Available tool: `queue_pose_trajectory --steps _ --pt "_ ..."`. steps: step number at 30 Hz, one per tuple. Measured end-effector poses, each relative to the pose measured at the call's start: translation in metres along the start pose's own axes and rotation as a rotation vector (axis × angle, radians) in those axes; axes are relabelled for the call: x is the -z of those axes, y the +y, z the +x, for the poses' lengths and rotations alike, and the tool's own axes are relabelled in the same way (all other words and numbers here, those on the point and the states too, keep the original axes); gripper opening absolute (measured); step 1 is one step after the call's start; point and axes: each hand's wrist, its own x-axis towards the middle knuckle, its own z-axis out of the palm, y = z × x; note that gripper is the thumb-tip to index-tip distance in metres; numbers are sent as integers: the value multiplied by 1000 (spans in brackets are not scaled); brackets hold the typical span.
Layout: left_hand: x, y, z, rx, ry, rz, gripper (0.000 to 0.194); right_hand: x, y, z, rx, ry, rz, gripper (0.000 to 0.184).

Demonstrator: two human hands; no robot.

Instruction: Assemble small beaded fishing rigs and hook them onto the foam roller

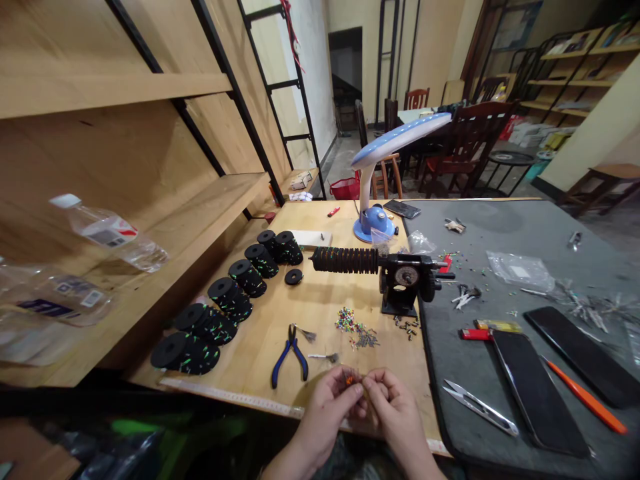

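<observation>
My left hand (336, 395) is closed in a pinch at the table's front edge, with a small bundle of orange strands (350, 380) between its fingers. Fingertips of my right hand (388, 398) press together right beside it, almost touching the left. Whatever the right fingers grip is too small to make out. Just beyond the hands lie a small heap of coloured beads (346, 320) and thin metal pieces (367, 338). Blue-handled pliers (291, 357) rest to the left with jaws apart, near two small feathery tufts, one of them a white-stemmed tuft (325, 357).
Black foam spools (231, 298) stand in stacks along the left. A hand-cranked winder (403, 280) carries a row of dark discs, with a blue lamp (373, 223) behind it. On the grey mat (475, 413) lie snips (481, 407), phones (540, 393), lighters (475, 335) and an orange tool (585, 393).
</observation>
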Motion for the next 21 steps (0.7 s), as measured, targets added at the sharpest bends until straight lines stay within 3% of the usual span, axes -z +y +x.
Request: queue_pose_trajectory --steps 14,21 --pt "3 -4 8 -125 88 206 32 3 -7 -9 -57 -13 -24 57" --pt "5 -1 5 -167 80 253 31 4 -7 -10 -7 -48 -110 56"
